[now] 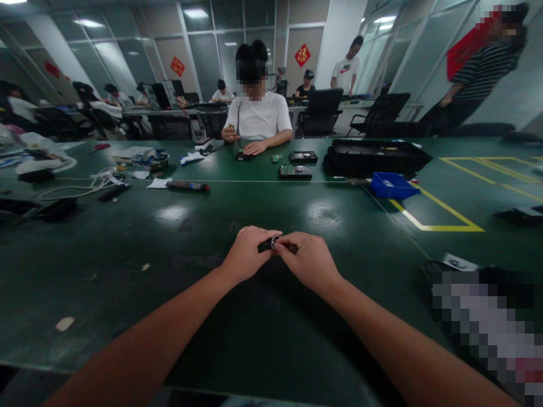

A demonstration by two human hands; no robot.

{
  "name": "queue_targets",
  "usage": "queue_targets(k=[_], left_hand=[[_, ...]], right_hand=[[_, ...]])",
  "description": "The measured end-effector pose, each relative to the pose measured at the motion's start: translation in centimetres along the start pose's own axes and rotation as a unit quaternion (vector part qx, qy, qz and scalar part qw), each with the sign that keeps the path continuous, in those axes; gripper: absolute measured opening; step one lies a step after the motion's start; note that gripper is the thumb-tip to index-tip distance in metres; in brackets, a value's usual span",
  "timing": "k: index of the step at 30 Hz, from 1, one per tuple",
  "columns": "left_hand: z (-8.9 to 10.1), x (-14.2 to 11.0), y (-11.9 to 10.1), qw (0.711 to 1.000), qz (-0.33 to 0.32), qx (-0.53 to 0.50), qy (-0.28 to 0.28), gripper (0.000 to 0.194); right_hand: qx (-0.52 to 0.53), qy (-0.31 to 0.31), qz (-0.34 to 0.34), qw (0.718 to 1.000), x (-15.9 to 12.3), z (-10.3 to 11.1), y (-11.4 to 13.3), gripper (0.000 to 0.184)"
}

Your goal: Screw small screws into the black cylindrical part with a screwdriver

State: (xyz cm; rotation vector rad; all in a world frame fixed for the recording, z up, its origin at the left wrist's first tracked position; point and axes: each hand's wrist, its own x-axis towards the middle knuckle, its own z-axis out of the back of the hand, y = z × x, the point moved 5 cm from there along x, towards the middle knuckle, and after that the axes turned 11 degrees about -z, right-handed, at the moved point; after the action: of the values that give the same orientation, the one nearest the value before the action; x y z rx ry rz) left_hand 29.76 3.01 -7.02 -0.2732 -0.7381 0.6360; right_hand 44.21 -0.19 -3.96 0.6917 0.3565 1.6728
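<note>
Above the green table, my two hands meet in front of me. My left hand is closed around a small black object whose kind I cannot make out. A round silvery ring shows at that object's right end. There my right hand pinches with thumb and index finger at the ring. A dark piece appears under the right fingers; whether it belongs to the same object is hidden.
Across the table a person handles a small black part. Near them lie opened hard drives, a long black tray and a blue bin. A dark cylindrical tool and a cable lie to the left.
</note>
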Motion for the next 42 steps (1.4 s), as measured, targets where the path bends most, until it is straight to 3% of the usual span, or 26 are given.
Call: queue_targets(k=[7, 16, 28, 35, 42], left_hand=[[0.0, 0.0, 0.6, 0.999, 0.029, -0.017, -0.012, 0.037], [0.2, 0.0, 0.4, 0.999, 0.039, -0.028, -0.024, 0.037], [0.2, 0.0, 0.5, 0.997, 0.05, -0.05, -0.029, 0.037], [0.3, -0.2, 0.6, 0.995, 0.076, -0.05, -0.038, 0.039], [0.5, -0.4, 1.2, 0.993, 0.09, -0.061, -0.047, 0.04]], right_hand=[[-0.078, 0.045, 0.067, 0.994, -0.5, 0.2, 0.6, 0.024], [-0.096, 0.045, 0.061, 0.992, -1.0, 0.2, 0.8, 0.026], [-0.039, 0.027, 0.054, 0.997, -0.9, 0.4, 0.4, 0.025], [0.102, -0.059, 0.0, 0.993, -0.7, 3.2, -0.1, 0.021], [0.127, -0.121, -0.002, 0.985, -0.9, 4.5, -0.8, 0.023]])
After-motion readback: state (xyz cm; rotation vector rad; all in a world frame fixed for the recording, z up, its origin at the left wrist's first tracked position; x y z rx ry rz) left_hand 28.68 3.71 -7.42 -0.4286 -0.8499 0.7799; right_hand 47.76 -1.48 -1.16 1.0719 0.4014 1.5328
